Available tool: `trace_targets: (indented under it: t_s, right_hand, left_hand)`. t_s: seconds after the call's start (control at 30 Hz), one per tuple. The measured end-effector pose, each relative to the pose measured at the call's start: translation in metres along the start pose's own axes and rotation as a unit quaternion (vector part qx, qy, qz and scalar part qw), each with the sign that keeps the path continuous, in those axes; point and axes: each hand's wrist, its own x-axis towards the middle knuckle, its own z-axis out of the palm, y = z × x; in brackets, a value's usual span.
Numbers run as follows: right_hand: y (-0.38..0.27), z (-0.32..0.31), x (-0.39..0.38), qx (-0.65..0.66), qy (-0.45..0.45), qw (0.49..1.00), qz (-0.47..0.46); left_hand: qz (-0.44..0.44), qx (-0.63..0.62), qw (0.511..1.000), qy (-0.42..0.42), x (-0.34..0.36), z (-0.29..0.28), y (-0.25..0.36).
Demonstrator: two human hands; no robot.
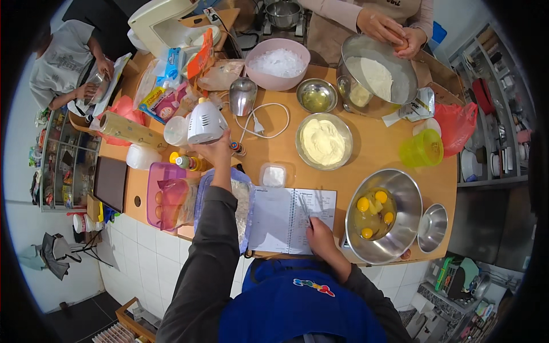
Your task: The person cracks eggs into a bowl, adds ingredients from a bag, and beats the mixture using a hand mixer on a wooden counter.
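Observation:
My left hand (213, 150) grips a white electric hand mixer (205, 127) over the table's left-middle, its cord and plug (258, 126) lying behind it. In my right hand (321, 237) are slim metal beaters (305, 211), held above an open spiral notebook (272, 220). To the right of that hand, a large steel bowl (402, 226) contains several egg yolks in clear whites. A bowl of pale creamy powder (322, 142) and a small tub of white powder (274, 174) sit beyond the notebook. A blue-lined container of pale contents (241, 214) is under my left forearm.
A co-worker's hands (394, 40) hold something brown over a big flour bowl (369, 77) opposite me. Another person (64, 66) works at the far left. Packets, bottles, a pink bowl (277, 80), eggs (162, 200), a green cup (420, 148) and a small steel bowl (433, 227) crowd the table (263, 151).

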Motion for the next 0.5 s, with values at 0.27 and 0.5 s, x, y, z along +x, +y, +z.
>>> trace_targets:
  t_s: [0.27, 0.5]
  right_hand:
    - [0.002, 0.007, 0.002, -0.183, -0.003, 0.983, -0.033]
    - [0.008, 0.009, 0.0, -0.184, -0.003, 0.982, -0.045]
  left_hand:
    - [-0.004, 0.03, 0.998, 0.056, 0.0, 0.002, 0.013]
    - [0.016, 0.003, 0.999, 0.038, -0.005, -0.014, 0.008]
